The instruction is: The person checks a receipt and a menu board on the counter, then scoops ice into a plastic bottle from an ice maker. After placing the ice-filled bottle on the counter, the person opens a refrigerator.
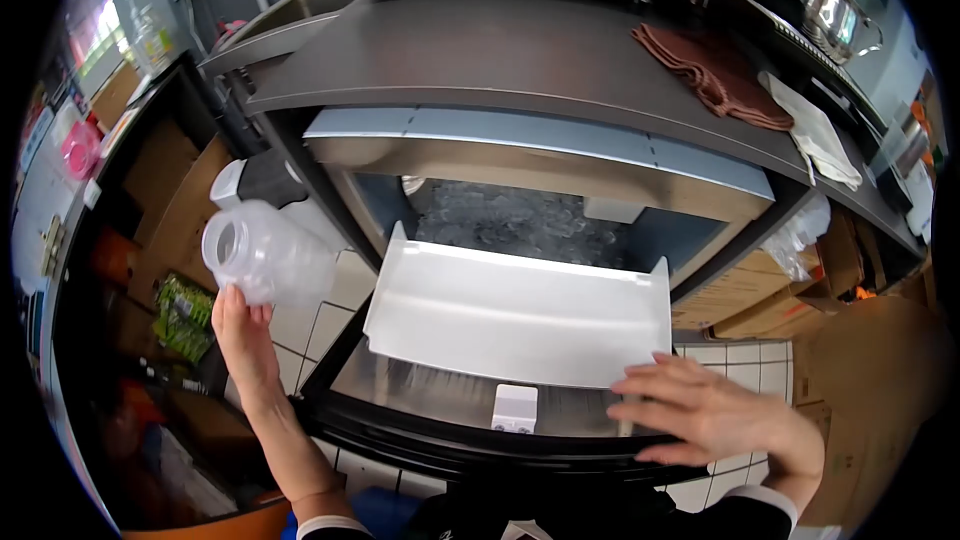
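Note:
My left hand (245, 335) grips a translucent plastic jug (275, 255), held up at the left with its round mouth tilted toward me. Beside the right end of a white panel (520, 315), my right hand (705, 410) is spread with fingers apart and nothing in it. The panel lies on the inside of a lowered ice-bin door (430, 395). Behind it, the bin holds a heap of ice (520, 220), with a white piece (613, 210) at its right. A small white block (515, 408) sits on the door's inner face.
Above the bin runs a dark counter (480, 50) with a brown cloth (715, 75) and a white cloth (815, 130). A sink (290, 20) is at the upper left. Cardboard boxes (750, 290) stand at the right, and shelves with a green packet (183, 318) at the left.

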`<state>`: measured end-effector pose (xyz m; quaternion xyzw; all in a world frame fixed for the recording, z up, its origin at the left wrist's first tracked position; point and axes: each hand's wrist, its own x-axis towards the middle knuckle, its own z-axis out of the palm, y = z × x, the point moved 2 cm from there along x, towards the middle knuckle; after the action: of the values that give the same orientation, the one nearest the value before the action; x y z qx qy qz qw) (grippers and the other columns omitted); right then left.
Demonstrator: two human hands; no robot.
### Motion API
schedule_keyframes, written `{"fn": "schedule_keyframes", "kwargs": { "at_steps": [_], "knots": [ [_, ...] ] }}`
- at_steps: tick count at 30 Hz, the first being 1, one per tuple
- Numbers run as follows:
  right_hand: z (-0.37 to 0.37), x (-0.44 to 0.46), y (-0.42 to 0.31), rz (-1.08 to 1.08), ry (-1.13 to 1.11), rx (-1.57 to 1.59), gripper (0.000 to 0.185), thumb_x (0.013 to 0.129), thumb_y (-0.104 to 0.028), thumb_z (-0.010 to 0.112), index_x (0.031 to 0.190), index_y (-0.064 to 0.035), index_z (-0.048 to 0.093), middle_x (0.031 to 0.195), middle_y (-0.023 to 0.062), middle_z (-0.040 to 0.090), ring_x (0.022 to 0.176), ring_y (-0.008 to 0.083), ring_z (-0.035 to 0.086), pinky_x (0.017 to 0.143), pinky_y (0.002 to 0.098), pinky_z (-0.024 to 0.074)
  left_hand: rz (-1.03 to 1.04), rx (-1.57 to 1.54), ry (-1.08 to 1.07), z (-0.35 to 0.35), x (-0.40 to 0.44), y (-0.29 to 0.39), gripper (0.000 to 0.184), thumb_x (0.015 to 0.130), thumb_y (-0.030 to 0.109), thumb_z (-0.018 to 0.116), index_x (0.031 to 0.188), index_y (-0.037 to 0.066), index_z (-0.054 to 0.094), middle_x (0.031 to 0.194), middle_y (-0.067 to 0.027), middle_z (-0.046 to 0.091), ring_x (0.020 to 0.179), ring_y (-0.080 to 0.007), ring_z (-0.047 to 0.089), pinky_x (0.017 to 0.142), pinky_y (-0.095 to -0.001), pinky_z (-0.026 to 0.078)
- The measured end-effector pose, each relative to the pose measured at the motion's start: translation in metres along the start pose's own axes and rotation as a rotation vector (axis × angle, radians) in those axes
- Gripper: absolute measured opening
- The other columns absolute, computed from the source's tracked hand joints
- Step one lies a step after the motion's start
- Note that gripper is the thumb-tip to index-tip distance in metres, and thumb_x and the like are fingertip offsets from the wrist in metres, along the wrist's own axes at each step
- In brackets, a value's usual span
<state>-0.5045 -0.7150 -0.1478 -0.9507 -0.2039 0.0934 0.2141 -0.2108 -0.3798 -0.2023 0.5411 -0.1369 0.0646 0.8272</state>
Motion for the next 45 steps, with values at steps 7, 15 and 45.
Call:
{"fn": "schedule_keyframes", "kwargs": {
  "at_steps": [7, 15, 45],
  "knots": [
    [0.034, -0.013, -0.019, 0.123, -0.199, 0.092, 0.080, 0.075, -0.034, 0.071, 0.140, -0.0146, 0.029, 0.140, 0.0176, 0.027, 0.131, 0.0407, 0.027, 0.107, 0.0537, 0.0225, 0.168, -0.134, -0.005, 0.035, 0.020, 0.042, 0.024, 0.090, 0.028, 0.057, 0.099, 0.006, 0.057, 0.086, 0.0033, 0.055, 0.071, -0.0045, 0.045, 0.062, -0.0213, 0.034],
    [-0.003, -0.004, -0.016, 0.054, 0.289, -0.667, 0.039, 0.084, -0.011, 0.050, 0.122, -0.0066, 0.054, 0.127, 0.0193, 0.050, 0.120, 0.0338, 0.046, 0.100, 0.0437, 0.0360, 0.226, -0.135, 0.036, 0.038, 0.052, 0.074, 0.033, 0.084, 0.035, 0.065, 0.100, 0.007, 0.058, 0.085, 0.0005, 0.059, 0.068, -0.0048, 0.047, 0.059, -0.0206, 0.036],
    [-0.083, 0.071, 0.061, 0.287, 1.215, -1.172, 0.033, 0.093, -0.033, 0.046, 0.108, -0.0088, 0.062, 0.106, 0.0140, 0.059, 0.096, 0.0287, 0.056, 0.080, 0.0411, 0.0459, -0.244, 0.195, 0.441, -0.040, -0.038, -0.071, 0.033, 0.075, 0.040, 0.071, 0.070, 0.009, 0.060, 0.058, 0.0038, 0.049, 0.046, -0.0015, 0.032, 0.043, -0.0199, 0.020]
  ]
}}
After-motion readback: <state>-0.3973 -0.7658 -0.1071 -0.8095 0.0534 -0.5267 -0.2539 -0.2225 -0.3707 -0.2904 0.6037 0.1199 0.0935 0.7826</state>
